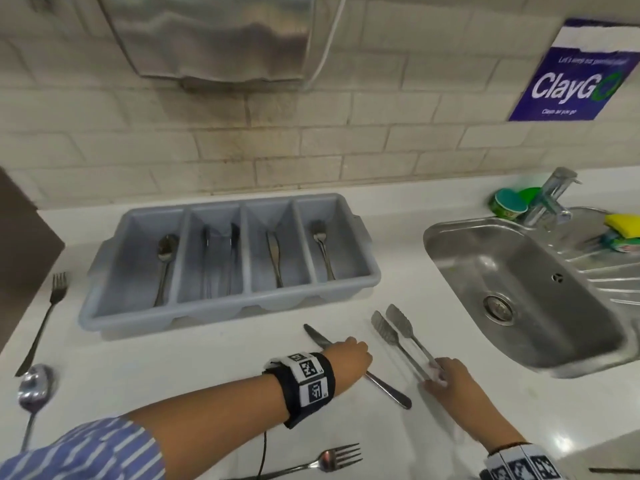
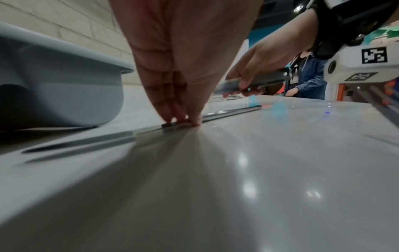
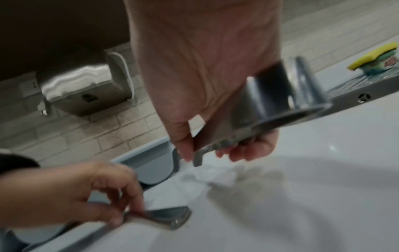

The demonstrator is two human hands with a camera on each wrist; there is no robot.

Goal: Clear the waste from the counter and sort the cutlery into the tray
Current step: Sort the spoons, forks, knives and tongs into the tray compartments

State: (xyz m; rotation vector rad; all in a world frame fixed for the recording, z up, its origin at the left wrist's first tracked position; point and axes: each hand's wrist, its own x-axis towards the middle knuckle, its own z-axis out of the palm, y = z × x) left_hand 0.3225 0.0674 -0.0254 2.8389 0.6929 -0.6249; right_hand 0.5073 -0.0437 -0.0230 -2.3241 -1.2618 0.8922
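on the counter [image 1: 214,358] left hand [image 1: 346,360] pinches a knife [image 1: 317,336] pointing up-left; right hand [image 1: 446,375] grips tongs [image 1: 398,329].

White bench [image 1: 194,368]. On it: grey tray [image 1: 228,299] at the back, knife [image 1: 388,389] and tongs [image 1: 398,337] just in front, fork [image 1: 45,323] and spoon [image 1: 33,393] far left, second fork [image 1: 325,460] at the near edge. Sink [image 1: 519,289] set in at right.

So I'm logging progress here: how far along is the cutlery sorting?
Partly done. The tray already holds a few pieces. In hand: left hand pinches the knife, right hand grips the tongs. Left: two forks and a spoon.
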